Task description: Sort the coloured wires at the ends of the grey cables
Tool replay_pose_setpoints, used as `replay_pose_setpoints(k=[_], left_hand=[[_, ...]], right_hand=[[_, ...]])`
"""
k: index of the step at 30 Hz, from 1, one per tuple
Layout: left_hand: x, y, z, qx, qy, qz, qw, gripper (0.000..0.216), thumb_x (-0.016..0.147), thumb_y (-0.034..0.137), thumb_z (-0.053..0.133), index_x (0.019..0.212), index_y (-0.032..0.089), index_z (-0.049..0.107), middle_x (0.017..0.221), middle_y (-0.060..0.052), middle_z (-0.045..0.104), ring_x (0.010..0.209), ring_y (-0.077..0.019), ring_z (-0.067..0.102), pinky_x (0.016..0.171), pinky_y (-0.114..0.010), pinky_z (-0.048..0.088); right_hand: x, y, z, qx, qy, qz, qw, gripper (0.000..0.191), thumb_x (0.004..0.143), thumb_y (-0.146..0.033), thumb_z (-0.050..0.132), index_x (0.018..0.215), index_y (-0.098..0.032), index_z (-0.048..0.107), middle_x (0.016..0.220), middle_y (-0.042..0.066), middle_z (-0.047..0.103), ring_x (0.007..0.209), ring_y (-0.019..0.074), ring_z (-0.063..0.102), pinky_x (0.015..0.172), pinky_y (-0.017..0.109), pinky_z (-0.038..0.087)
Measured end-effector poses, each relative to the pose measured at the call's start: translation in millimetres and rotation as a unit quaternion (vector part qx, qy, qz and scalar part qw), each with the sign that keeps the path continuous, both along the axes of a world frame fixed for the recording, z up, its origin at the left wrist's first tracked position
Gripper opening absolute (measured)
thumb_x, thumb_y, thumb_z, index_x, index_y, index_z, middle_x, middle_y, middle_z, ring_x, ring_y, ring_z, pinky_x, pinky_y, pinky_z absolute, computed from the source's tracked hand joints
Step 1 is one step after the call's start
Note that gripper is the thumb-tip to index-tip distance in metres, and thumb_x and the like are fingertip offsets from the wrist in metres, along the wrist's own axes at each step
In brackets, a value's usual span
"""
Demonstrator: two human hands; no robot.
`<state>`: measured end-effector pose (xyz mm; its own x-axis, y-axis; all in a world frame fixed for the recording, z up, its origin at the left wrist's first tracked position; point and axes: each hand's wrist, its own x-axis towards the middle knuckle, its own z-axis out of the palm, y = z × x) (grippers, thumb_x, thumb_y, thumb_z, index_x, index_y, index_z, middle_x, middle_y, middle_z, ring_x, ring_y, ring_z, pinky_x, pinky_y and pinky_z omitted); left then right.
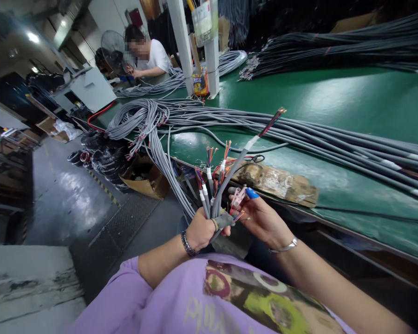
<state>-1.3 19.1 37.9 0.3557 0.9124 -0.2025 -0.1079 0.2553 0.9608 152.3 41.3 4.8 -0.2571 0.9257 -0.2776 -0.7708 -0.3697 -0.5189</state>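
My left hand is closed in a fist round a bunch of grey cables that stand upright, their stripped ends showing coloured wires. One longer cable sticks up and to the right from the bunch. My right hand, with a blue cover on one fingertip, pinches a small pink connector with coloured wires right beside the bunch. Both hands are in front of my chest, just off the green table edge.
A long green table carries thick runs of grey cable and a taped brown pad. More cable hangs off the table edge over a cardboard box. Another person sits at the far end beside a fan.
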Motion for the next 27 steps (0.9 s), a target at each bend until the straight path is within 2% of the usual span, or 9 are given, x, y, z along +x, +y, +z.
replay_pose_setpoints(k=[5, 11, 17, 21, 25, 27], left_hand=[[5.5, 3.8, -0.8, -0.005, -0.012, 0.027, 1.000, 0.037, 0.068, 0.043, 0.073, 0.053, 0.012, 0.058, 0.048, -0.002, 0.055, 0.045, -0.0083, 0.047, 0.048, -0.022, 0.037], [8.6, 6.8, -3.1, -0.014, 0.003, 0.044, 0.999, 0.039, 0.066, 0.045, 0.074, 0.053, 0.013, 0.057, 0.048, -0.001, 0.055, 0.044, -0.0087, 0.048, 0.047, -0.022, 0.037], [7.9, 6.0, -3.7, -0.023, 0.023, 0.037, 0.999, 0.039, 0.065, 0.046, 0.073, 0.053, 0.012, 0.057, 0.047, -0.002, 0.054, 0.044, -0.0089, 0.046, 0.047, -0.023, 0.037], [7.1, 4.3, -2.1, -0.017, 0.018, 0.038, 0.999, 0.038, 0.065, 0.045, 0.074, 0.054, 0.013, 0.057, 0.047, -0.001, 0.054, 0.044, -0.0091, 0.047, 0.048, -0.023, 0.037], [3.8, -1.0, 0.3, -0.011, 0.014, 0.040, 0.999, 0.037, 0.067, 0.044, 0.073, 0.053, 0.013, 0.058, 0.047, -0.001, 0.054, 0.044, -0.0084, 0.047, 0.049, -0.022, 0.037], [1.7, -4.0, 0.8, 0.001, 0.012, 0.041, 0.999, 0.037, 0.068, 0.042, 0.072, 0.052, 0.013, 0.058, 0.048, -0.001, 0.054, 0.045, -0.0085, 0.047, 0.050, -0.022, 0.038]], right_hand=[[-1.1, -1.1, 2.0, 0.008, -0.031, -0.019, 0.999, 0.030, 0.075, -0.051, 0.069, 0.076, -0.021, 0.068, 0.073, 0.002, 0.069, 0.063, 0.0148, 0.060, 0.060, 0.027, 0.050], [-2.5, 1.6, -3.8, 0.024, -0.043, -0.014, 0.999, 0.032, 0.071, -0.051, 0.074, 0.074, -0.020, 0.068, 0.069, 0.002, 0.068, 0.061, 0.0157, 0.058, 0.062, 0.030, 0.048], [-5.4, 1.6, -0.6, 0.035, -0.038, -0.015, 0.999, 0.033, 0.069, -0.052, 0.075, 0.075, -0.020, 0.069, 0.068, 0.001, 0.068, 0.061, 0.0160, 0.059, 0.066, 0.032, 0.049], [-4.1, -0.2, 1.4, 0.017, -0.040, -0.015, 0.999, 0.035, 0.072, -0.055, 0.071, 0.076, -0.021, 0.068, 0.070, 0.001, 0.068, 0.060, 0.0148, 0.058, 0.062, 0.030, 0.049], [-0.2, -0.9, 0.8, -0.004, -0.020, 0.017, 1.000, 0.040, 0.073, -0.061, 0.066, 0.081, -0.022, 0.068, 0.073, 0.002, 0.068, 0.058, 0.0139, 0.058, 0.056, 0.028, 0.048], [0.9, -0.6, 0.8, -0.002, -0.020, 0.023, 1.000, 0.037, 0.073, -0.058, 0.068, 0.082, -0.022, 0.069, 0.074, 0.002, 0.068, 0.058, 0.0137, 0.058, 0.055, 0.027, 0.049]])
